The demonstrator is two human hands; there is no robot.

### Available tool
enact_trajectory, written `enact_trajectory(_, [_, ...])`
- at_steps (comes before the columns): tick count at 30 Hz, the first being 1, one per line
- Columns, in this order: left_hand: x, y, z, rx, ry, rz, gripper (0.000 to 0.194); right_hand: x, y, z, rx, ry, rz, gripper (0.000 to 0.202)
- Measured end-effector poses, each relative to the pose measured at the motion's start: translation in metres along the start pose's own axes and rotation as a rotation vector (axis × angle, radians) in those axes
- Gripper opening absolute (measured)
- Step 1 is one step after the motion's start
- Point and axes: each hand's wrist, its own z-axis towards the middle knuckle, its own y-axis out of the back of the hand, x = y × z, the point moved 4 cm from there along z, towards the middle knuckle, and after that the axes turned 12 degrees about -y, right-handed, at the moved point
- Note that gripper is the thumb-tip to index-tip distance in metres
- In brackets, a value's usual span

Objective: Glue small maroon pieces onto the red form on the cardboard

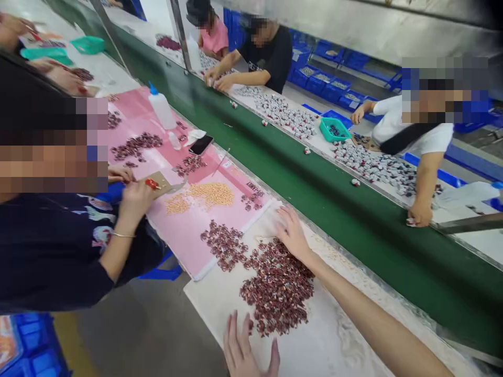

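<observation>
A large pile of small dark-red parts (281,293) lies on the white tabletop in front of me; their exact kind is too small to tell. At the pile's near edge, my left hand (245,351) is open, fingers spread and thumb apart, with nothing in it. My right hand (293,235) reaches across to the far side of the pile. Its fingers are stretched out and apart, close to or touching the outermost parts. A smaller heap of the same parts (223,243) spreads onto the pink mat (188,251) just beyond.
A co-worker's hand (135,201) works at the left beside beige pieces (212,193). A phone (201,145) and a white squeeze bottle (162,107) rest on the mat. The green conveyor belt (275,173) runs along the right; people sit across it near a teal basket (334,130).
</observation>
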Motion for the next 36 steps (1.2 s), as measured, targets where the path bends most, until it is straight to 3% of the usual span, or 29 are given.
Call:
enact_trajectory(2, [-0.004, -0.025, 0.013, 0.029, -0.067, 0.031, 0.07, -0.038, 0.025, -0.051, -0.02, -0.031, -0.017, 0.043])
enact_trajectory(4, [-0.006, -0.047, 0.023, 0.089, -0.112, 0.049, 0.077, -0.065, 0.034, -0.095, 0.01, -0.038, -0.022, 0.045])
enact_trajectory(8, [-0.012, -0.069, 0.031, 0.144, -0.139, 0.075, 0.072, -0.08, 0.018, -0.144, 0.065, -0.045, 0.024, 0.051])
enact_trajectory(15, [-0.032, -0.081, 0.032, 0.15, -0.232, 0.003, 0.058, -0.057, 0.001, -0.18, -0.045, -0.157, 0.221, 0.041])
enact_trajectory(22, [-0.043, -0.093, 0.021, 0.12, -0.219, -0.233, 0.048, -0.043, -0.01, -0.205, -0.127, -0.318, 0.543, 0.026])
enact_trajectory(29, [-0.039, -0.095, 0.011, 0.012, -0.052, -0.584, 0.035, -0.026, -0.014, -0.217, -0.058, -0.532, 0.942, 0.025])
enact_trajectory(36, [-0.058, -0.1, 0.005, 0.047, 0.049, -0.761, 0.031, -0.044, -0.019, -0.235, -0.097, -0.761, 1.272, 0.033])
